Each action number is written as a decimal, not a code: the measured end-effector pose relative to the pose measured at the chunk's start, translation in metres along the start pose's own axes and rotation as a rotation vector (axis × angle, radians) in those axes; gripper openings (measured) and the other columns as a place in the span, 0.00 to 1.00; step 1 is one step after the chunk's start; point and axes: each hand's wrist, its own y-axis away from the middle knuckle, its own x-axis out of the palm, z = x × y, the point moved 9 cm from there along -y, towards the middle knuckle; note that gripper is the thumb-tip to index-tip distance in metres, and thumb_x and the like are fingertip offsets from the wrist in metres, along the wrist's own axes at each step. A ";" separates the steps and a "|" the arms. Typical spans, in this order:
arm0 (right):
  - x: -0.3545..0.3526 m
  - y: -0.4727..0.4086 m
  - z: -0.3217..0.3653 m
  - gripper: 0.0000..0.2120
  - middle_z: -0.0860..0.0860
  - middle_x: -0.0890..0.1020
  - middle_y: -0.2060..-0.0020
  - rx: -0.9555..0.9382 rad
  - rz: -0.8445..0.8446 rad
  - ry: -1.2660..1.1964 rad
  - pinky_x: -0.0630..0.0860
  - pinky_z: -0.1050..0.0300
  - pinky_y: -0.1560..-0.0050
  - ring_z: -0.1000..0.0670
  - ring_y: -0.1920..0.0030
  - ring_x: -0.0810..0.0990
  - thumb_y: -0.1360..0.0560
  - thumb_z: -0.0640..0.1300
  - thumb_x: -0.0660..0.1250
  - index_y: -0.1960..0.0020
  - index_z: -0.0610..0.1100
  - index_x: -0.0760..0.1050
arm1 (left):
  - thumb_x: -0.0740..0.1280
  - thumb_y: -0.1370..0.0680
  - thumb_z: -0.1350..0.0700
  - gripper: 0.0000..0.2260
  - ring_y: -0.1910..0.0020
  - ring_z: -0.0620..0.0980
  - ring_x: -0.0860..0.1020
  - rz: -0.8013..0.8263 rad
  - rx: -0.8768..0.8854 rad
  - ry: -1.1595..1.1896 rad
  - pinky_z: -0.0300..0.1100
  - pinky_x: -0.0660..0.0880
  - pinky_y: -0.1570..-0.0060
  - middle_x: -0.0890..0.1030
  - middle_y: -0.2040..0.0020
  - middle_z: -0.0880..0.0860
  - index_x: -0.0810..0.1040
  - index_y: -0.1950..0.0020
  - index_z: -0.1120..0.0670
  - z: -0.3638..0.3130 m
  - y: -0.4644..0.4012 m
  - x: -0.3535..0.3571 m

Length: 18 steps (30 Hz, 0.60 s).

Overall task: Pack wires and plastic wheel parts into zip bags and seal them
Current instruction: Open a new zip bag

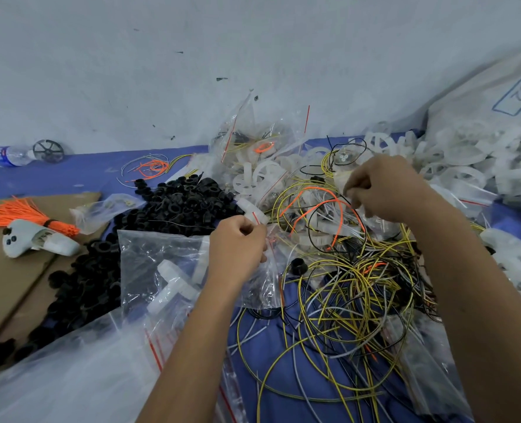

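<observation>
Mid-frame, my left hand (237,239) has its fingers curled, pinching the red-striped mouth of a clear zip bag (164,257) with white wheel parts (173,285) inside. My right hand (378,187) pinches thin wires from the yellow, black and orange wire tangle (344,285), center-right. Black rings (173,203) sit left of that.

Yellow-black striped wires (344,288), orange ties (18,210), black rings (173,203), blue cloth (54,175)

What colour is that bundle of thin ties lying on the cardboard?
Bright orange, with a dark band round one end. The head view shows it at the left.
</observation>
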 end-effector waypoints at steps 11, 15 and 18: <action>0.040 0.003 0.004 0.07 0.54 0.77 0.69 0.033 0.062 -0.013 0.71 0.57 0.61 0.52 0.68 0.73 0.25 0.53 0.71 0.48 0.57 0.85 | 0.65 0.23 0.59 0.09 0.75 0.46 0.80 -0.002 -0.003 -0.035 0.45 0.75 0.65 0.83 0.69 0.52 0.76 0.61 0.62 0.001 0.000 0.003; 0.047 -0.001 0.008 0.06 0.46 0.80 0.64 0.073 0.031 0.102 0.74 0.56 0.60 0.43 0.60 0.79 0.24 0.46 0.70 0.51 0.49 0.86 | 0.65 0.24 0.59 0.09 0.75 0.47 0.80 -0.006 -0.001 -0.040 0.48 0.77 0.64 0.83 0.69 0.52 0.77 0.62 0.60 0.000 0.001 0.003; 0.043 -0.003 0.009 0.07 0.45 0.77 0.67 0.079 0.000 0.074 0.72 0.55 0.62 0.43 0.64 0.76 0.23 0.42 0.69 0.52 0.47 0.87 | 0.65 0.24 0.58 0.09 0.75 0.46 0.80 -0.005 -0.002 -0.038 0.47 0.77 0.64 0.83 0.69 0.51 0.76 0.63 0.59 0.001 0.001 0.001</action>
